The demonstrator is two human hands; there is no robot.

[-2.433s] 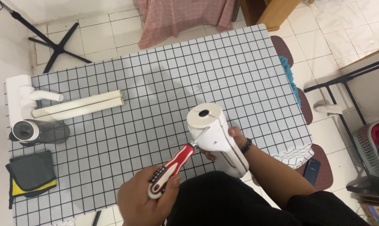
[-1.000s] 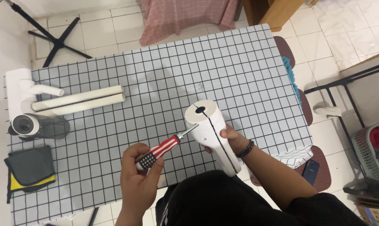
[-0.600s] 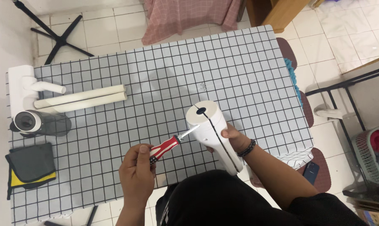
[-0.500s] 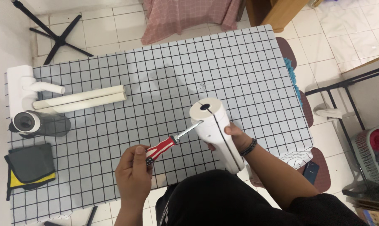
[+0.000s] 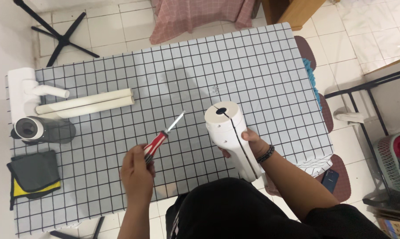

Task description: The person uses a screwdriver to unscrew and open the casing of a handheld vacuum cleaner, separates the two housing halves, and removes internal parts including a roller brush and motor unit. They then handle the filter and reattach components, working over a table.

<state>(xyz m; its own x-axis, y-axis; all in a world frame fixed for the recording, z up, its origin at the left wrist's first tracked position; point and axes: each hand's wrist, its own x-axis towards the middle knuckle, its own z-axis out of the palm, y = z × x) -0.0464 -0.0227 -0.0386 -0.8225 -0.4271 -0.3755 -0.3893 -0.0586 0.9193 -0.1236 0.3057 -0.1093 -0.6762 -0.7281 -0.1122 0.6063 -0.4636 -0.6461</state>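
The left hand (image 5: 137,170) is closed in a firm grip around the red, white-striped handle of a slim metal-shafted screwdriver (image 5: 163,137), which slants up and to the right with its tip in the air above the worktop (image 5: 262,66), well short of the white cylindrical plastic housing (image 5: 232,138) and not touching it. The right hand (image 5: 249,142), with a dark beaded bracelet (image 5: 266,154) on the wrist, is wrapped around the right side of that housing, its grip shut on the body so the cylinder stands tilted, the flat round end with a small dark hole turned up toward the camera and a thin dark seam running down its length. The housing's lower end sits near the front edge of the worktop, close to the person's black-clad torso. The worktop is covered with a white cloth ruled in a black grid. At its far left lie two long white plastic tubes (image 5: 85,103) side by side, and just beside them a white vacuum body with a clear, dark-tinted dust canister (image 5: 36,127). Nearer the front left corner rests a folded dark grey cloth with a yellow edge (image 5: 33,174). Beyond the worktop, a black tripod base (image 5: 60,33) stands on the white tiled floor (image 5: 120,26).
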